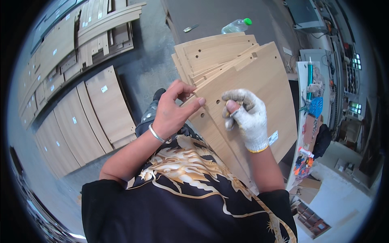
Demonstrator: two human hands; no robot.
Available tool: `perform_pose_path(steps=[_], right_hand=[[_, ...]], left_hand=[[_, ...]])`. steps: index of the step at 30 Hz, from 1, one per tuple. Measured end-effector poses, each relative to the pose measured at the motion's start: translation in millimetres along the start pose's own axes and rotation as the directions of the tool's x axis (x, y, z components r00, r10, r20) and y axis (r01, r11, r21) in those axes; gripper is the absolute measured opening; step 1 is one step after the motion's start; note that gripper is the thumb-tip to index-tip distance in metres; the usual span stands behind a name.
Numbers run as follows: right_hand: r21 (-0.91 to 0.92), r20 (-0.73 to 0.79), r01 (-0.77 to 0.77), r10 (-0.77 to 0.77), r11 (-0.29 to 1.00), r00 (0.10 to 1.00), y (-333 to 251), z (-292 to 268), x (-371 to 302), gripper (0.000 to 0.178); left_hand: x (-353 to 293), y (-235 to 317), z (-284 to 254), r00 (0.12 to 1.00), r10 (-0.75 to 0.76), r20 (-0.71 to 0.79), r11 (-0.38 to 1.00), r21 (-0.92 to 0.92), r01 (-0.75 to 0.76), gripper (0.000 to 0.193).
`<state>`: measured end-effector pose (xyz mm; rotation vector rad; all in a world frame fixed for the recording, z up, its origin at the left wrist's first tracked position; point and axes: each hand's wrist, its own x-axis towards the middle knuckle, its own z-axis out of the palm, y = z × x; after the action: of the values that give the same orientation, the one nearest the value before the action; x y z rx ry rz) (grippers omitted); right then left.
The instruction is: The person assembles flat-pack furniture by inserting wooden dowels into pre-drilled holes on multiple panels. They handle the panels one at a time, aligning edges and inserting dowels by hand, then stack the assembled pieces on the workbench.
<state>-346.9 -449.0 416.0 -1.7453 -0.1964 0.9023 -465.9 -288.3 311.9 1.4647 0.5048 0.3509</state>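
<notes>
A light wood panel [259, 77] with drilled round holes and a white label lies on top of a stack in front of me. My left hand [172, 109], bare with a silver bangle at the wrist, grips the panel's left edge, thumb on the upper face and fingers curled round the side. Above the panel's middle is my right hand [248, 119] in a white knitted glove, its thumb tip bare. Its fingers are curled closed near a hole; whatever they may hold is hidden. More wood panels [219, 48] are fanned out beneath and beyond the top one.
A clear bottle [235, 26] with a green cap and a small knife-like tool [191, 28] lie on the dark tabletop [210, 12] beyond. Stacked boards [77, 117] stand at left. At right, a narrow shelf [299, 121] carries a green tube [310, 79] and a blue basket [316, 107].
</notes>
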Motion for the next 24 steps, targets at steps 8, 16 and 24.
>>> perform_pose_path(steps=[8,16,24], right_hand=[[0.301,-0.058,0.043,-0.027,0.953,0.998,61.4,-34.5,-83.7,0.016],[0.430,-0.390,0.240,-0.060,0.870,0.919,108.6,-42.7,-161.1,0.015],[0.072,-0.757,0.457,-0.249,0.887,0.604,158.3,-41.6,-201.4,0.015]], left_hand=[[16.0,9.4,-11.6,0.989,-0.137,0.051,0.989,0.071,0.133,0.019],[42.7,4.8,-49.9,0.861,-0.268,0.432,0.867,-0.282,0.411,0.016],[86.0,-1.6,-83.7,0.927,-0.252,0.278,0.968,0.057,0.245,0.028]])
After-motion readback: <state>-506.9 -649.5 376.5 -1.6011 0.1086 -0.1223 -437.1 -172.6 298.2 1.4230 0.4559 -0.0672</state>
